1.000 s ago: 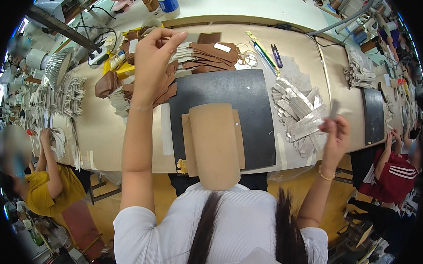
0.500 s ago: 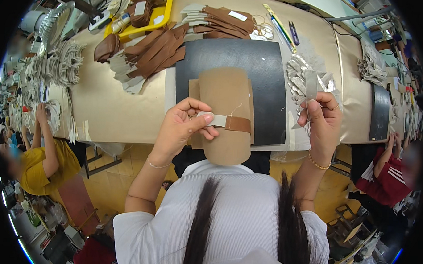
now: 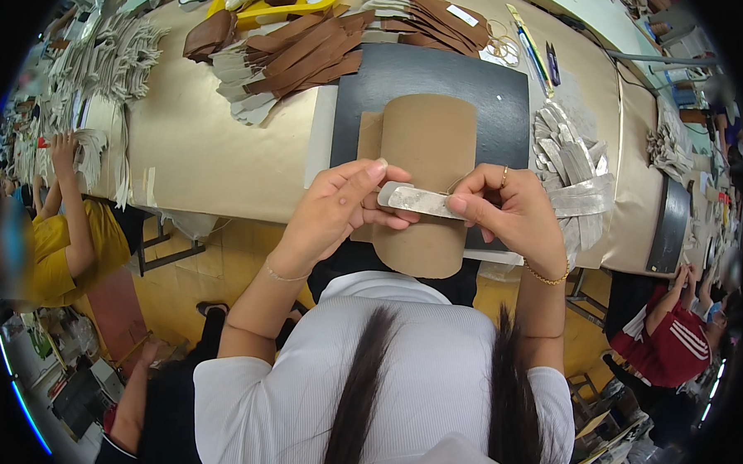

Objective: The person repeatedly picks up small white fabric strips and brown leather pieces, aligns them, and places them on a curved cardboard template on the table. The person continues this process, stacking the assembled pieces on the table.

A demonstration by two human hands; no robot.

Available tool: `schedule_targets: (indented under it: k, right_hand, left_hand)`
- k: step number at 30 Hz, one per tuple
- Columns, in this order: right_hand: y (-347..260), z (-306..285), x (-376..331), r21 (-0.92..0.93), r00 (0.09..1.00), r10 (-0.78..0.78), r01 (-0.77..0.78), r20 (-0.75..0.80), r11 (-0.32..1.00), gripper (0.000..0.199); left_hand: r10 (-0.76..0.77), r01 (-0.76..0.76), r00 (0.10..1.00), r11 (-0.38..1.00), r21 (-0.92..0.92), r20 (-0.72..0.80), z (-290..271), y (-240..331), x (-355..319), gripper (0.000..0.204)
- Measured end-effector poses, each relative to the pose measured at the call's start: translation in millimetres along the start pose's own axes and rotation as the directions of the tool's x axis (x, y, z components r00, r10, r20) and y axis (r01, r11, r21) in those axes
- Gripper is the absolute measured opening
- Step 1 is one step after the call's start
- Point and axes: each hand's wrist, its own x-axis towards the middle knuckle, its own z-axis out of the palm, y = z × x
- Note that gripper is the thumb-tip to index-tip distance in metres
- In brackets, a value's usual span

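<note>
A curved brown board (image 3: pixel 429 143) stands on edge like a half-roll in front of me, at the front of a black mat (image 3: pixel 501 105). Across its front lies a thin silvery-grey strip (image 3: pixel 424 202) with a rounded left end. My right hand (image 3: pixel 513 209) pinches the strip's right part between thumb and fingers. Curled around the left end, my left hand (image 3: pixel 339 204) has its fingers behind a pale strip end under the silvery one, its thumb raised off it. The brown strap seen earlier is covered by the strip and my right hand.
Silvery strips (image 3: pixel 584 204) lie heaped right of the mat. Brown leather strips (image 3: pixel 304 59) and more brown pieces (image 3: pixel 435 19) are farther back, beside a yellow tray (image 3: pixel 277 12). Pens (image 3: pixel 553 64) lie at the back right. People work at both sides.
My right hand has come left from the heap, bringing the silvery strip over the board's front. My left thumb has lifted from the pale strip end. The view has shifted slightly.
</note>
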Motion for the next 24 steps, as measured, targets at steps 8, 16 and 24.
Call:
schedule_targets:
  k: [8, 16, 24]
  right_hand:
    - [-1.3, 6.9, 9.0, -0.094, 1.0, 0.016, -0.017, -0.009, 0.995, 0.016]
    - [0.3, 10.5, 7.9, -0.239, 0.996, -0.047, 0.029, -0.07, 0.971, 0.021]
    - [-2.9, 17.0, 5.2, -0.278, 0.99, -0.084, 0.049, -0.116, 0.959, 0.02]
  left_hand:
    - [-0.017, 0.018, 1.0, 0.998, -0.053, 0.016, -3.6, -0.4, -1.3, 0.037]
    - [-0.035, 0.038, 0.998, 0.997, 0.07, -0.045, 1.3, 1.2, -3.5, 0.024]
    - [-0.002, 0.005, 0.999, 0.997, 0.08, -0.034, -2.0, -2.4, -4.4, 0.022]
